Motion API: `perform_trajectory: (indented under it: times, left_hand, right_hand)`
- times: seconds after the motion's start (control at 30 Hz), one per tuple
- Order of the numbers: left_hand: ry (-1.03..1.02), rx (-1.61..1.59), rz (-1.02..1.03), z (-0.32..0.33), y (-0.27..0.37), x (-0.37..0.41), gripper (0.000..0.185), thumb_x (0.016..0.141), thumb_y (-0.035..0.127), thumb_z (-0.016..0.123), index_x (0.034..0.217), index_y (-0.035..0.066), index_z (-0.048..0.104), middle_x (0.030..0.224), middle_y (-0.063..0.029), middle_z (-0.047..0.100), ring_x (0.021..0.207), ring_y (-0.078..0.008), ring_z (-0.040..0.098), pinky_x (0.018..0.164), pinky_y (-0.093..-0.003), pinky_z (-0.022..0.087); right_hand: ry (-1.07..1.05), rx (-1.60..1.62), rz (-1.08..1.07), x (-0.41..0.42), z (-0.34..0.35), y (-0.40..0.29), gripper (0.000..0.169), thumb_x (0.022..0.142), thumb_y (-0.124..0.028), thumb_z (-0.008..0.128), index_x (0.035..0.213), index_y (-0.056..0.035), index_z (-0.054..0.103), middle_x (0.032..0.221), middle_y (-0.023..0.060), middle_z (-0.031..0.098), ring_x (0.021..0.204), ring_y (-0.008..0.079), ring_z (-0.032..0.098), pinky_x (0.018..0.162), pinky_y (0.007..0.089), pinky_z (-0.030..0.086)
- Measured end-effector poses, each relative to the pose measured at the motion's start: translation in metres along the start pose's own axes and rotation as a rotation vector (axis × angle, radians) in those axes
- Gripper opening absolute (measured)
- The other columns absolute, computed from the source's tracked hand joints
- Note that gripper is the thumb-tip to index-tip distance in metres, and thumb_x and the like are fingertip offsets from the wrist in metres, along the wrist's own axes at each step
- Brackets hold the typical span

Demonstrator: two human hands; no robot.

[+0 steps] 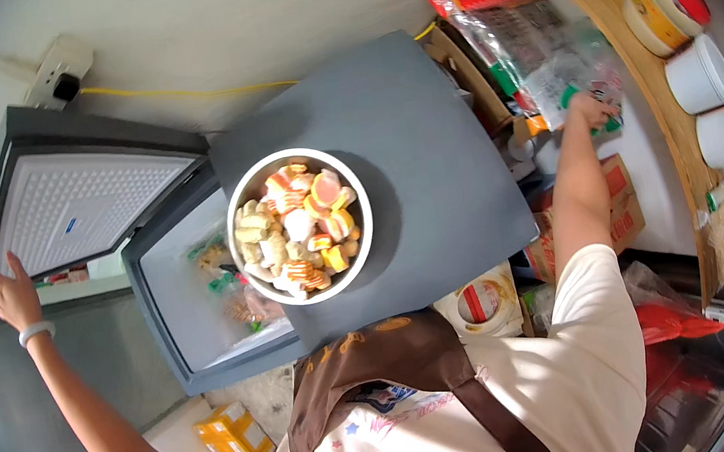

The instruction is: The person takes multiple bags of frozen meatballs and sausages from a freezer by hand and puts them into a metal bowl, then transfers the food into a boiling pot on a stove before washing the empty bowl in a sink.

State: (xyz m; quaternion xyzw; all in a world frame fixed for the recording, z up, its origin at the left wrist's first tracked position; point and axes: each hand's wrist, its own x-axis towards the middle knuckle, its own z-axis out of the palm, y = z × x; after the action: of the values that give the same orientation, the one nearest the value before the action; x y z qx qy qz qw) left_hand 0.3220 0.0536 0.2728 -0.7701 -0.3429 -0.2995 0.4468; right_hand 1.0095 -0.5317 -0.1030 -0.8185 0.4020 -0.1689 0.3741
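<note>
My left hand (6, 289) is raised at the edge of the upright freezer lid (89, 205), fingers spread and nothing held in them. Below that lid, the open freezer compartment (178, 276) holds several bagged foods. A round metal bowl (366, 218) full of mixed frozen pieces, some orange and white, some beige, rests on the closed grey half of the chest freezer (440, 178). On the right, my right hand (592, 110) is on a clear plastic bag with green and red print (604, 88); its fingers are bent around part of the plastic.
A wooden shelf (652, 109) at the right carries a red-lidded jar (655, 16) and white tubs (700, 74). Cardboard boxes (624, 202) stand beneath. A yellow cable (192, 95) runs along the wall from a socket (57, 72). A yellow-taped box (234, 438) sits lower left.
</note>
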Motion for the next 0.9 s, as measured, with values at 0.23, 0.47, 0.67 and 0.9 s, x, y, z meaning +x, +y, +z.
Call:
perform_trajectory:
  times: [0.23, 0.47, 0.67, 0.9]
  left_hand:
    - [-0.009, -0.326, -0.101, 0.063, 0.015, 0.022, 0.055, 0.093, 0.045, 0.048, 0.135, 0.009, 0.043, 0.133, -0.0161, 0.048, 0.124, -0.0327, 0.041, 0.105, -0.0402, 0.03]
    - [-0.11, -0.37, -0.14, 0.084, -0.026, 0.036, 0.06, 0.091, 0.056, 0.041, 0.13, 0.011, 0.049, 0.128, -0.0173, 0.053, 0.121, -0.0347, 0.046, 0.1, -0.0413, 0.036]
    - [-0.198, -0.343, -0.244, 0.1, -0.02, 0.054, 0.069, 0.088, 0.068, 0.028, 0.124, 0.015, 0.055, 0.131, -0.0131, 0.051, 0.119, -0.0371, 0.048, 0.096, -0.0646, 0.028]
    - [0.099, -0.226, -0.108, 0.029, -0.017, -0.03, 0.061, 0.087, 0.064, 0.039, 0.109, 0.012, 0.062, 0.113, -0.0094, 0.062, 0.104, -0.0349, 0.057, 0.086, -0.0584, 0.038]
  right_hand:
    - [-0.529, 0.107, -0.722, 0.067, 0.038, -0.03, 0.05, 0.084, -0.019, 0.051, 0.132, -0.0082, 0.048, 0.1, 0.0162, 0.067, 0.092, 0.0323, 0.064, 0.083, 0.0431, 0.048]
    - [-1.032, 0.611, -0.563, -0.223, -0.105, 0.009, 0.019, 0.085, -0.006, 0.049, 0.103, -0.0064, 0.056, 0.077, 0.005, 0.057, 0.063, 0.0127, 0.057, 0.055, 0.0263, 0.047]
    - [-1.543, 0.393, 0.27, -0.435, -0.223, 0.159, 0.046, 0.091, -0.028, 0.048, 0.124, -0.0032, 0.03, 0.115, 0.0151, 0.045, 0.085, 0.0234, 0.059, 0.064, 0.036, 0.054]
    - [-1.356, 0.617, 0.128, -0.473, -0.206, 0.175, 0.023, 0.091, -0.013, 0.047, 0.111, -0.0028, 0.049, 0.105, 0.0102, 0.058, 0.086, 0.0201, 0.061, 0.063, 0.036, 0.054]
